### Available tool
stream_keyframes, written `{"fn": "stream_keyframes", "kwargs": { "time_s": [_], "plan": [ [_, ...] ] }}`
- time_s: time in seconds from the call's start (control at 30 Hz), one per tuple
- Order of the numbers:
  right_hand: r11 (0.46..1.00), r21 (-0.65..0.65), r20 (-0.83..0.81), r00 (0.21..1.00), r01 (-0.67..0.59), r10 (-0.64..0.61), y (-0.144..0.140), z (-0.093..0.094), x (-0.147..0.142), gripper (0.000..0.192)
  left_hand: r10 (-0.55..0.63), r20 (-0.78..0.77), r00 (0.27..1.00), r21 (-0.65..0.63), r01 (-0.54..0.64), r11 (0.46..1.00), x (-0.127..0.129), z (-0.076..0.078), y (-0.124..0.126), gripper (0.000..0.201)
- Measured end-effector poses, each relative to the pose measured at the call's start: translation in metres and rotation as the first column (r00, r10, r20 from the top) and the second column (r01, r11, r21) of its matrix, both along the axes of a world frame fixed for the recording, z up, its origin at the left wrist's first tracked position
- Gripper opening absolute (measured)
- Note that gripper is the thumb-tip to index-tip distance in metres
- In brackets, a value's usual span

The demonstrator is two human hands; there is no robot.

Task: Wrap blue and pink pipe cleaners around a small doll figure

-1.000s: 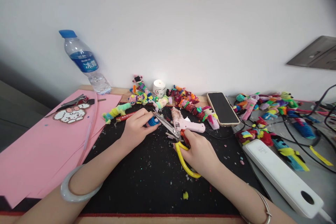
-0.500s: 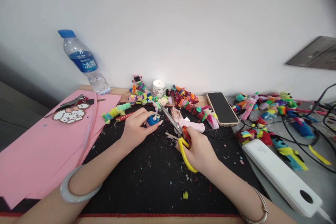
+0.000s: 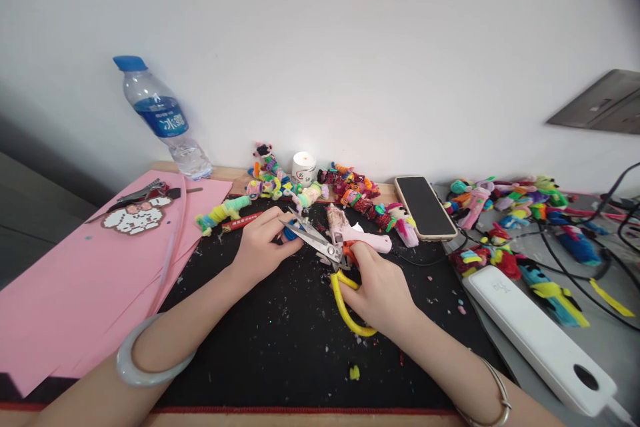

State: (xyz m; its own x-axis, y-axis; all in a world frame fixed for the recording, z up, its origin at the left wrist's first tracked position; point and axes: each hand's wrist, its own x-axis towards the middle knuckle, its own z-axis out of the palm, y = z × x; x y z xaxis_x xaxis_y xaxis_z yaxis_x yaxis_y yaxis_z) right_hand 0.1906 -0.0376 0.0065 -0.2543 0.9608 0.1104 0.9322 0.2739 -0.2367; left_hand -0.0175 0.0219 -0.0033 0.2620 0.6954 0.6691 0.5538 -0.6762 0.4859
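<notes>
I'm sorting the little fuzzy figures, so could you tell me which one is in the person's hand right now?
The small blue one, pinched in the left hand at the scissors tips. The other figures lie loose along the wall and to the right.

We see a wooden table (image 3: pixel 235 180) by the wall. A black mat (image 3: pixel 280 340) lies on it, with pink paper (image 3: pixel 75 280) beside it. A water bottle (image 3: pixel 160 120), a phone (image 3: pixel 424 207), a white power strip (image 3: pixel 540 337) and many little fuzzy toys (image 3: pixel 505 203) lie there too.
</notes>
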Motion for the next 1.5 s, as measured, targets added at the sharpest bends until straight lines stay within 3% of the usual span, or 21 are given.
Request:
{"fn": "stream_keyframes", "kwargs": {
  "time_s": [0.37,0.57,0.9,1.03,1.17,1.5],
  "plan": [
    [1.000,0.015,0.041,0.999,0.018,-0.018,0.0029,0.0014,0.0002,0.022,0.017,-0.044,0.999,0.001,-0.017,1.000,-0.0010,-0.0008,0.0004,0.005],
    [0.999,0.036,0.060,0.998,0.003,-0.005,0.0047,0.0028,0.0022,0.021,0.015,-0.030,0.999,-0.082,-0.017,0.996,0.0006,-0.0013,-0.0001,0.004],
    [0.999,0.054,0.068,0.998,0.005,-0.008,0.0049,0.0018,0.0037,0.022,-0.014,0.026,1.000,-0.217,0.019,0.976,0.0023,-0.0004,-0.0003,0.017],
    [0.997,0.077,0.068,0.998,-0.003,-0.003,0.0053,0.0005,0.0044,0.023,-0.009,0.027,1.000,-0.260,0.016,0.966,0.0022,-0.0007,-0.0001,0.012],
    [0.997,0.073,0.069,0.998,0.005,-0.010,0.0055,0.0001,0.0041,0.024,-0.019,0.037,0.999,-0.277,0.028,0.960,0.0020,-0.0011,0.0006,0.008],
    [0.999,0.039,0.070,0.997,0.021,-0.023,0.0056,0.0026,0.0021,0.022,-0.020,0.036,0.999,-0.273,0.029,0.961,0.0022,-0.0005,0.0009,0.019]
  ]
}}
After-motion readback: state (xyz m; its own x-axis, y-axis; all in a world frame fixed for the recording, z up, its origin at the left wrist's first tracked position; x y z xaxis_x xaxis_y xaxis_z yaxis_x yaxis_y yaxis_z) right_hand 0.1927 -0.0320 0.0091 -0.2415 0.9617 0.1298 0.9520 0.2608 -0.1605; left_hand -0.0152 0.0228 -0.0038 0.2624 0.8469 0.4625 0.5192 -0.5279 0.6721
